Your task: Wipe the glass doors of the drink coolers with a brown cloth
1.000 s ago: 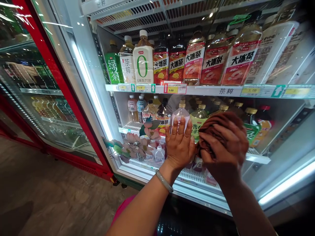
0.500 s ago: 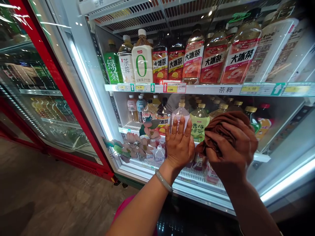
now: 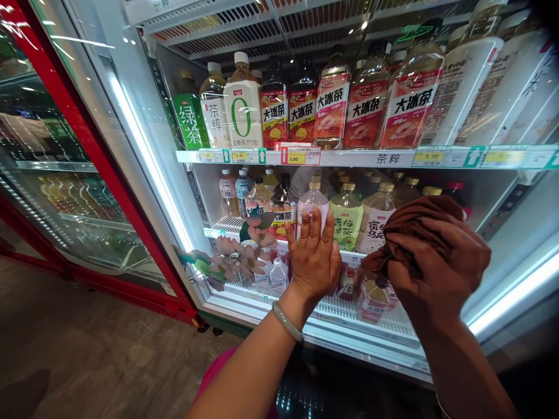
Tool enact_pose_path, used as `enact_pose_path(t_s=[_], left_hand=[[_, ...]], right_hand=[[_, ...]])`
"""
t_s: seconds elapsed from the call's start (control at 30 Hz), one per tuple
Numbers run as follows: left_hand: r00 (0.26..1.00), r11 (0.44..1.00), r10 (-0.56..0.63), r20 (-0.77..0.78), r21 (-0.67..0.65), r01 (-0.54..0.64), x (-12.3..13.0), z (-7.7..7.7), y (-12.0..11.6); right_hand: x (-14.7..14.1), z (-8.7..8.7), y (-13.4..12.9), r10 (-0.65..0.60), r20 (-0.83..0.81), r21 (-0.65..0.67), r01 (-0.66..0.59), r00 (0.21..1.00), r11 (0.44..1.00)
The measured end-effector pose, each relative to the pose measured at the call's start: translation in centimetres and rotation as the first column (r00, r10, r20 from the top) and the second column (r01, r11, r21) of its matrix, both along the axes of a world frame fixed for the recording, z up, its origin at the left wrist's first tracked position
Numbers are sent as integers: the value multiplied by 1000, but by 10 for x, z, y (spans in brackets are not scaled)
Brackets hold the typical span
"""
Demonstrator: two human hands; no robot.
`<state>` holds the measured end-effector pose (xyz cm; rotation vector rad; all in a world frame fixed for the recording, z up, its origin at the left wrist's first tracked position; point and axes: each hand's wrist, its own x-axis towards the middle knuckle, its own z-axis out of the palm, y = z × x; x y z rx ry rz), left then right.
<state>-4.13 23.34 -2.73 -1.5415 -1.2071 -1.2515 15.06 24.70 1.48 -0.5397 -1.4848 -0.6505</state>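
My left hand (image 3: 312, 256) lies flat with fingers spread against the glass door of a lit drinks fridge. A bangle circles that wrist. Through the glass, a pink-labelled bottle (image 3: 312, 203) and a green-labelled tea bottle (image 3: 346, 216) show behind and beside the fingers. To the right, my right hand (image 3: 449, 262) grips a bunched brown cloth (image 3: 425, 227), which appears pressed on the same glass. Part of the middle shelf and some bottles are hidden behind the cloth. A flower decal (image 3: 238, 256) is on the glass left of my left hand.
An upper shelf (image 3: 362, 158) with price tags bears several tea bottles. Small bottles (image 3: 278, 274) stand on the bottom shelf. At left is another fridge with a red frame (image 3: 113, 169). The grey floor (image 3: 105, 349) shows at lower left.
My right hand has slid to the right with the cloth, uncovering a bottle on the middle shelf. My left hand stays spread on the glass. The view has shifted slightly.
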Motion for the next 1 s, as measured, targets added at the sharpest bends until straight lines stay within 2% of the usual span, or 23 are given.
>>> enact_pose_path(t_s=[0.1, 0.2, 0.33, 0.5, 0.6, 0.73, 0.87, 0.93, 1.0], left_hand=[[998, 1000, -7, -61, 25, 9, 3, -2, 2], [998, 1000, -12, -58, 19, 13, 9, 0, 3], [996, 998, -58, -69, 32, 60, 24, 2, 3], [991, 994, -106, -86, -18, 105, 46, -2, 3], [993, 996, -90, -74, -25, 88, 51, -3, 3], [994, 997, -78, -75, -15, 77, 51, -2, 3], [995, 997, -74, -70, -8, 73, 52, -2, 4], [995, 997, -75, -66, 1, 75, 52, -2, 4], [995, 997, -78, -67, 16, 79, 53, -2, 4]], right_hand=[[-10, -2, -4, 13, -1, -17, -13, 1000, 1000], [-19, -11, -6, 33, 89, -7, -32, 995, 999], [-4, -17, -1, 20, 167, 20, -23, 986, 1000], [18, -8, 6, 4, 65, 8, -5, 998, 1000], [11, -8, 2, 16, 36, -15, -15, 999, 1000], [3, -15, -4, -3, 111, -36, 7, 994, 999], [24, -11, 3, 39, 173, 12, -41, 984, 999], [37, -6, 9, 62, 125, -5, -61, 990, 998], [43, -2, 11, 21, 33, -21, -21, 999, 1000]])
